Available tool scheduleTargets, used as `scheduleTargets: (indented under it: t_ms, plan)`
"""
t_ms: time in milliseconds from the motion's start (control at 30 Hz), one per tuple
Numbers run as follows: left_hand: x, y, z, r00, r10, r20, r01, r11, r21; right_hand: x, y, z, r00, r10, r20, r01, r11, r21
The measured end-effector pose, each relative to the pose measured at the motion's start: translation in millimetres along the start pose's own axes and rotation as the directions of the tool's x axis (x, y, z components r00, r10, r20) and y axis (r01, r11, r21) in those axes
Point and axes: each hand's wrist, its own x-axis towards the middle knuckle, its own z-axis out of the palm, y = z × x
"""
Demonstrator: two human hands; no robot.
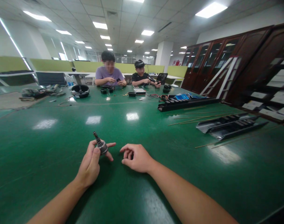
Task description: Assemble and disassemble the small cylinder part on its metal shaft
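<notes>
My left hand (91,161) holds a small grey metal motor-like part (100,145) with a threaded shaft pointing up and to the left, gripped between thumb and fingers just above the green table (62,149). My right hand (136,157) rests on the table just to the right of it, fingers curled loosely inward with the index finger pointing toward the part. Nothing shows in the right hand.
Two people sit at the far side handling small black parts (109,90). A long black tray (186,103) and a second black tray (228,127) lie at right, with thin wooden sticks (197,118) between them. A black ring-shaped object (80,91) sits far left. Dark wooden cabinets (225,59) line the right wall.
</notes>
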Motion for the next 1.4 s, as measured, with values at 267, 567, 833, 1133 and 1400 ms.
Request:
scheduleTargets:
  t_ms: [267, 567, 833, 1133, 1400]
  plan:
    - [4.0, -4.5, 0.4, 0.992, -0.053, 0.116, 0.002, 0.915, 0.404, -0.6, -1.8, 0.0, 1.000, -0.010, -0.014, 0.009, 0.999, -0.041]
    - [2.3, -1.6, 3.1, 0.954, 0.145, 0.264, -0.252, 0.863, 0.438, -2.4, -1.7, -1.1, 0.997, -0.063, -0.040, 0.060, 0.996, -0.062]
    - [3.1, 1.8, 3.3, 0.942, 0.203, 0.268, -0.308, 0.839, 0.449, -3.5, -7.4, -1.7, 0.997, -0.064, -0.038, 0.063, 0.998, -0.022]
    - [2.6, -2.1, 3.7, 0.958, 0.185, 0.221, -0.274, 0.821, 0.501, -2.9, -6.8, 0.4, 0.994, -0.088, -0.059, 0.087, 0.996, -0.020]
    - [0.7, -3.4, 3.7, 0.956, 0.182, 0.230, -0.277, 0.816, 0.507, -0.3, -7.3, -1.5, 0.983, -0.146, -0.115, 0.140, 0.988, -0.063]
